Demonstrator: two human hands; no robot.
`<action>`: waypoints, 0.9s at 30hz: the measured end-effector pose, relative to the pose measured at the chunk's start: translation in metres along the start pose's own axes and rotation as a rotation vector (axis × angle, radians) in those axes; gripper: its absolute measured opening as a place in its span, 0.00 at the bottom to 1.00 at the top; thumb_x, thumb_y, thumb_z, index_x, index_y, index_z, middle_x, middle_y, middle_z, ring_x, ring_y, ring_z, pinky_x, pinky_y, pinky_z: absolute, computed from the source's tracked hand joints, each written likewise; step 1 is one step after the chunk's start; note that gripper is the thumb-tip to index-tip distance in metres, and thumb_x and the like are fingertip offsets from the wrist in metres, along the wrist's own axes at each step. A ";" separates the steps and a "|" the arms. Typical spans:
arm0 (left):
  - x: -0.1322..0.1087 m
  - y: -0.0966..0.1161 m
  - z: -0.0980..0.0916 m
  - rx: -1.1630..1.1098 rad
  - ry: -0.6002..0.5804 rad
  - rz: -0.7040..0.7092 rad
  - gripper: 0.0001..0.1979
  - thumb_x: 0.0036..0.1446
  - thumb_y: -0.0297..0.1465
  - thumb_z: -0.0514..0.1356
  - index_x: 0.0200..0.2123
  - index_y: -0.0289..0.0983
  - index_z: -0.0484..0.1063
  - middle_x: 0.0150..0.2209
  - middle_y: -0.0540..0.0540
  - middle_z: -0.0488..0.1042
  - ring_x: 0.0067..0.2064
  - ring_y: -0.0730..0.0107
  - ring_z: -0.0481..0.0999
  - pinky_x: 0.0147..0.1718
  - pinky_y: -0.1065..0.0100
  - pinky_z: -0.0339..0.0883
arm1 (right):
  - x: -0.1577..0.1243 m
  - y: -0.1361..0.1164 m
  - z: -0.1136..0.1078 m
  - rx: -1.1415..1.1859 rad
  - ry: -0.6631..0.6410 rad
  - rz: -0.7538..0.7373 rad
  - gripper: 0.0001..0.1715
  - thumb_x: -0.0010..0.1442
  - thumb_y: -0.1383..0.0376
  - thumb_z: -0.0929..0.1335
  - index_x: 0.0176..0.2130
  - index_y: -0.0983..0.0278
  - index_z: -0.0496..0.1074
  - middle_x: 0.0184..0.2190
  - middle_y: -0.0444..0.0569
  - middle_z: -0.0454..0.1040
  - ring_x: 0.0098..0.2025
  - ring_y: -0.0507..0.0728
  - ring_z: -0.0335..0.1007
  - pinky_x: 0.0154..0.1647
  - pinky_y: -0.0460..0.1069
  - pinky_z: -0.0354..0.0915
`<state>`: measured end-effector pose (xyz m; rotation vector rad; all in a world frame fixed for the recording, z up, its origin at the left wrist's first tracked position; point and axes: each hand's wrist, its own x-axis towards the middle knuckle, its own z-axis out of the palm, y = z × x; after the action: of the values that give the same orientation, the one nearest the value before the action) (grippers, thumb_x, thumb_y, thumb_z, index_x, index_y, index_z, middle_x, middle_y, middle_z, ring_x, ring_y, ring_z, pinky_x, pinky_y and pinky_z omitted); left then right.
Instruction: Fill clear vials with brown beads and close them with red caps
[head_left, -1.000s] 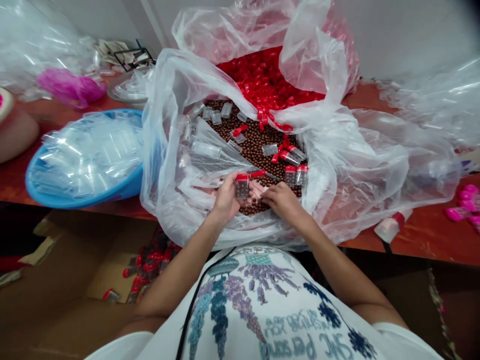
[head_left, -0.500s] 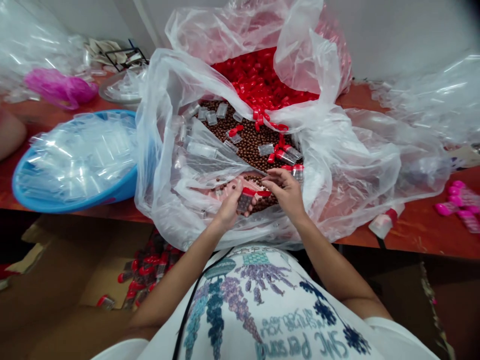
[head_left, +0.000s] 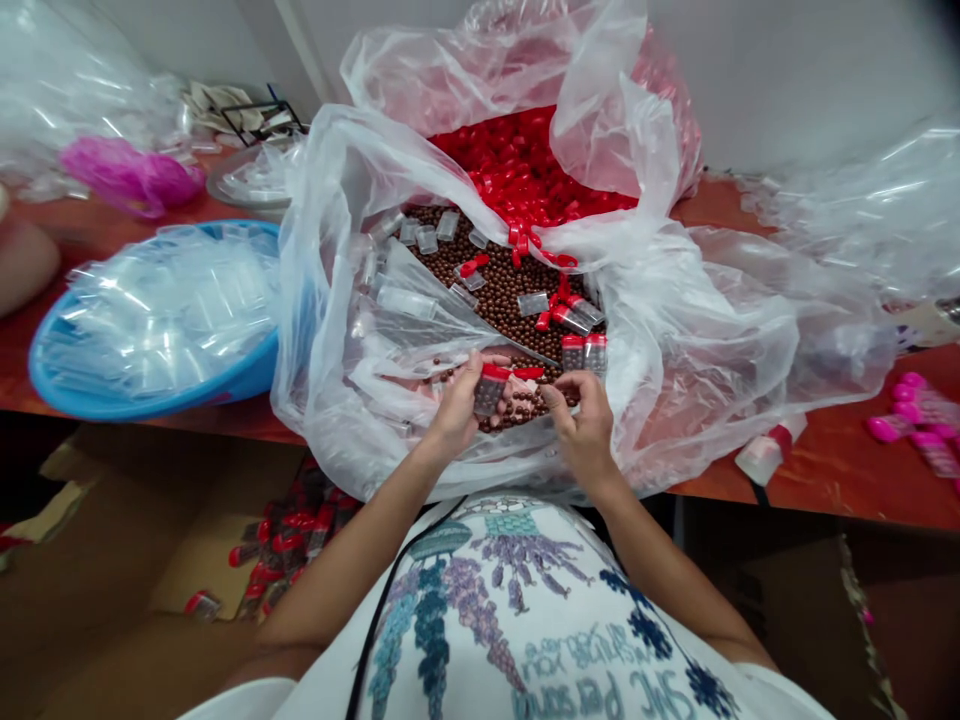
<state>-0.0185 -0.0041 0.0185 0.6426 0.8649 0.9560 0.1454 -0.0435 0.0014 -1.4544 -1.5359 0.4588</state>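
Observation:
My left hand (head_left: 459, 408) is closed round a small clear plastic container (head_left: 489, 396) with brown balls inside. Its red flip cap (head_left: 527, 373) stands open, the lid pointing right. Beside it, to the right, my right hand (head_left: 585, 420) is low over the brown balls (head_left: 510, 290), thumb and fingers curled together; whatever is between the fingertips is too small to make out. Both hands are inside a large clear plastic bag (head_left: 307, 300) that holds the balls. Two filled containers (head_left: 583, 354) with red caps stand just above my right hand, and empty clear containers (head_left: 532, 303) lie on the balls.
A blue basin (head_left: 56, 385) heaped with clear plastic pieces is on the left. Behind, another bag holds many red caps (head_left: 510, 170). Red-capped containers (head_left: 300, 540) lie in a cardboard box below the table. Pink-capped containers (head_left: 919, 410) are at the right edge.
My right hand has moved down and slightly right, away from the red cap to the balls. An upright filled container above it now shows more fully. The left hand keeps its hold.

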 end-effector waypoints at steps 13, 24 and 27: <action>0.006 -0.016 0.007 -0.006 0.060 -0.101 0.33 0.55 0.57 0.48 0.46 0.35 0.69 0.20 0.49 0.70 0.17 0.74 0.68 0.16 0.74 0.62 | 0.007 -0.001 0.008 -0.308 -0.343 -0.362 0.47 0.52 0.50 0.71 0.61 0.67 0.54 0.56 0.60 0.64 0.56 0.68 0.58 0.55 0.61 0.56; 0.011 -0.021 0.010 0.068 0.170 -0.036 0.19 0.52 0.45 0.58 0.37 0.34 0.73 0.19 0.52 0.68 0.18 0.76 0.66 0.17 0.75 0.60 | 0.016 0.001 0.014 -0.349 -0.371 -0.485 0.41 0.56 0.53 0.68 0.60 0.71 0.55 0.55 0.63 0.65 0.53 0.67 0.60 0.53 0.60 0.58; 0.011 -0.024 0.006 0.089 0.161 -0.055 0.20 0.52 0.45 0.57 0.38 0.33 0.73 0.18 0.52 0.68 0.18 0.76 0.65 0.18 0.75 0.60 | 0.019 0.005 0.013 -0.327 -0.376 -0.543 0.40 0.55 0.52 0.68 0.59 0.72 0.56 0.54 0.63 0.66 0.53 0.67 0.61 0.53 0.59 0.60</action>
<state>-0.0001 -0.0056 -0.0015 0.6203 1.0674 0.9327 0.1405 -0.0206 -0.0025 -1.1482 -2.3033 0.1582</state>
